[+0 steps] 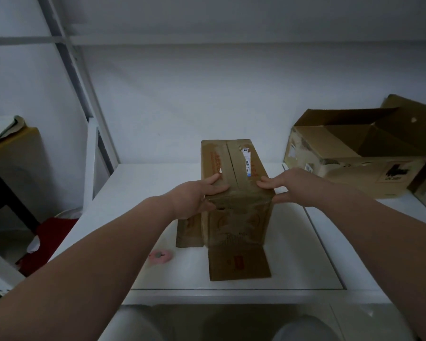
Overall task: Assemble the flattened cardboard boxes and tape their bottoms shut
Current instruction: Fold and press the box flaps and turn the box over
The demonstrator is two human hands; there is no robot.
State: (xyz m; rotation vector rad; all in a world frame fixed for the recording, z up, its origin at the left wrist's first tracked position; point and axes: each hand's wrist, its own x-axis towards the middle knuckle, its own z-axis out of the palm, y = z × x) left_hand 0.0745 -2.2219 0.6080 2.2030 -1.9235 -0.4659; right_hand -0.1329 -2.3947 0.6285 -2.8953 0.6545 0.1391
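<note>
Box [234, 168] stands erected mid-table [317, 254], bottom side up, its two top flaps folded shut with the seam running away from the person. Left hand [197, 198] grips the near left corner; right hand [288, 185] pinches the near right corner, fingers on top, thumb under. Tape along the seam: cannot confirm. Open-end flaps [239, 264] splay on the table. Pink round item [160, 256], possibly tape, lies just beside. Second box [349, 153] sits assembled, far right. Judgement: forming done, sealing pending.
</note>
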